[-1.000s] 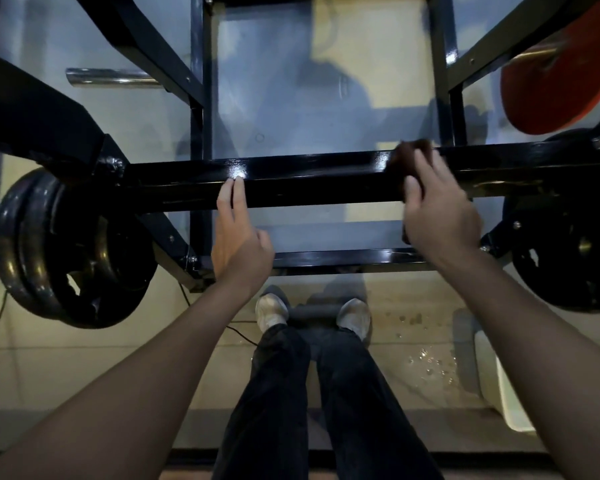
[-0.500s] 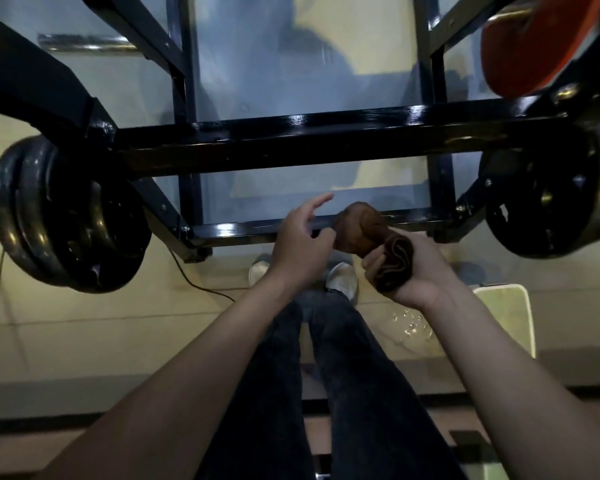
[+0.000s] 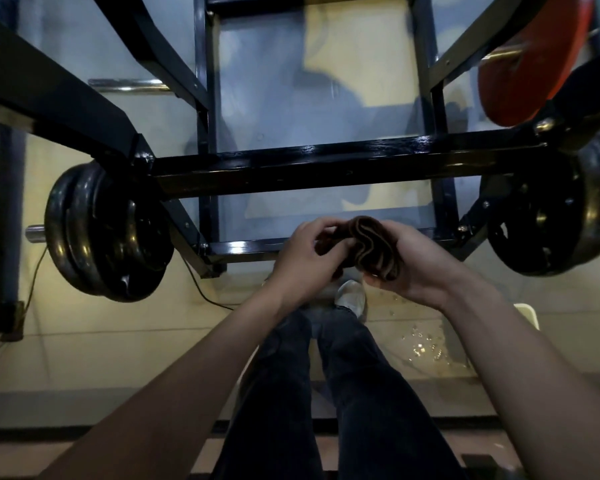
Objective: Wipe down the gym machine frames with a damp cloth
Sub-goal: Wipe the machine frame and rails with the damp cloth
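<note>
Nearest to you are your own legs in dark trousers point(image 3: 343, 410), running down to a pale shoe point(image 3: 352, 296) on the floor point(image 3: 118, 341). Your forearms reach forward over them and meet in the middle.

Your left hand point(image 3: 305, 254) has its fingers point(image 3: 321, 225) curled in over the near left end of the brown cloth point(image 3: 371, 247), pinching it. Your right hand point(image 3: 416, 261) cups the rest of the cloth from the right and below, its fingers wrapped round the bunched folds. The cloth sits gathered between both hands, folded in ridges with paler edges showing, held clear of the machine.

Below and to the right of your right fingers, water drops point(image 3: 420, 344) glisten on the floor, and the corner of a pale tub point(image 3: 529, 315) shows beside your right forearm.

Just beyond your fingers runs the lower black bar point(image 3: 243, 249) of the gym machine frame. Further out and above them is the thick black crossbar point(image 3: 326, 168), glossy along its top edge. Left of your left fingers, black weight plates point(image 3: 104, 230) hang on a steel peg, with a thin cable trailing on the floor under them. Right of your right fingers is another set of black plates point(image 3: 548, 223).

Farthest away, up and to the right, is an orange plate point(image 3: 530, 60), and black uprights and diagonal struts climb out of view.
</note>
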`<state>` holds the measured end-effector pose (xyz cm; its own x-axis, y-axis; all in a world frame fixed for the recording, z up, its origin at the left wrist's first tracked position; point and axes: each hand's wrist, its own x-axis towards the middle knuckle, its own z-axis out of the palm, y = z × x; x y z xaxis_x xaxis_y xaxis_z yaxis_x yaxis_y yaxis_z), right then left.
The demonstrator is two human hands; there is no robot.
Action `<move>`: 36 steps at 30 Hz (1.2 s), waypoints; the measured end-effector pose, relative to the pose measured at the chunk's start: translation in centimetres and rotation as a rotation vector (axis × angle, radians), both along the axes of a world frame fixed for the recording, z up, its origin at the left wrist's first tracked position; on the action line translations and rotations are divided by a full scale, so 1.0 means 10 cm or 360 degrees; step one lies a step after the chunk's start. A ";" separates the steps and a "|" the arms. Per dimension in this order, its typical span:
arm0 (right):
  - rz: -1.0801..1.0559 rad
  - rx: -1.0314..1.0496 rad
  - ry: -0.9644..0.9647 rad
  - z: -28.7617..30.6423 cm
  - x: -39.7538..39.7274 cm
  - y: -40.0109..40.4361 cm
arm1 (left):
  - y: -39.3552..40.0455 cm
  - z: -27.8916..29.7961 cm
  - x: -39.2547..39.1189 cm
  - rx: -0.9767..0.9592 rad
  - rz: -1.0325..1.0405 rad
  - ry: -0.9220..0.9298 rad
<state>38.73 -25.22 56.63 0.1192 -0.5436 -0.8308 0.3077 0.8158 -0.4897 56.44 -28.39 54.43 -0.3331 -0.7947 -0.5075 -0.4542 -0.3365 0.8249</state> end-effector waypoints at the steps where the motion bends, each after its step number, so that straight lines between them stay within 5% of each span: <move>1: -0.0026 -0.0007 0.0052 0.03 0.02 0.02 | -0.01 0.04 0.00 0.0083 0.0077 0.0035; 7: -0.0016 -0.0213 0.0116 0.12 0.19 0.20 | 0.04 0.18 -0.10 0.0461 0.0492 0.0198; 17: 0.0177 -0.0570 0.1190 -0.07 0.46 0.27 | 0.14 0.06 -0.07 0.0991 0.0739 0.0614; 25: -0.0312 -0.0105 0.0464 0.02 0.31 0.20 | 0.06 -0.02 0.03 0.0892 0.0658 0.0492; 36: -0.0277 -0.0325 0.0765 -0.01 0.18 0.14 | 0.13 -0.33 0.15 0.1282 0.0960 0.0451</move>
